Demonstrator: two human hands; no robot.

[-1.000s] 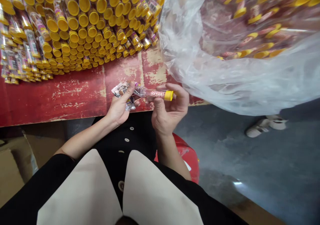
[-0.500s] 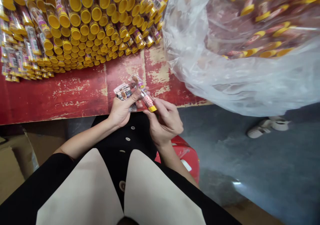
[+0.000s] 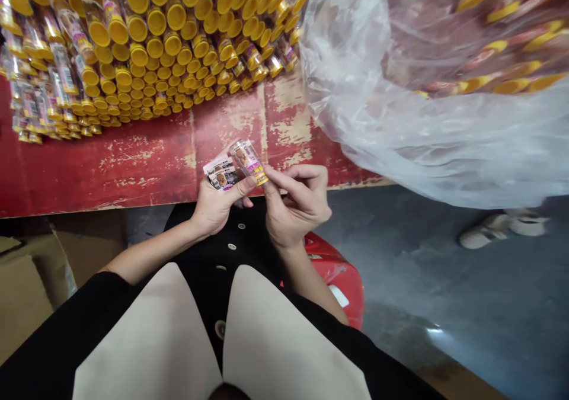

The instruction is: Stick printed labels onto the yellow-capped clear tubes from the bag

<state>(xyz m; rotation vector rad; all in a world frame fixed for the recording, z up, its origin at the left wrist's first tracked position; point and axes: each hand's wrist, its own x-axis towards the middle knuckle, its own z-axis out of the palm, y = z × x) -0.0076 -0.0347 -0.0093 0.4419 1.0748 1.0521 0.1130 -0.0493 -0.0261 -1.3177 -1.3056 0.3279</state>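
My left hand point(image 3: 217, 207) is closed on a small stack of printed labels point(image 3: 223, 175), which fan out past the thumb. Beside them is a clear tube point(image 3: 247, 158) with a pink and purple printed label showing on it. The lower yellow end of that tube is pinched between the thumb and forefinger of my right hand point(image 3: 297, 207). My left thumb tip touches the tube near the same end. Both hands are just over the near edge of the red table point(image 3: 155, 157).
A large pile of yellow-capped tubes point(image 3: 146, 50) is stacked at the back left. To the right, a translucent plastic bag point(image 3: 427, 145) holds more tubes and overhangs the table edge. A red stool point(image 3: 342, 275) and someone's shoe point(image 3: 484, 231) show below, with cardboard point(image 3: 26, 287) at left.
The tube has turned so its pink and purple label faces up; before, red-and-white print and the yellow cap showed. My right fingers have shifted at its lower end. The view has moved slightly.
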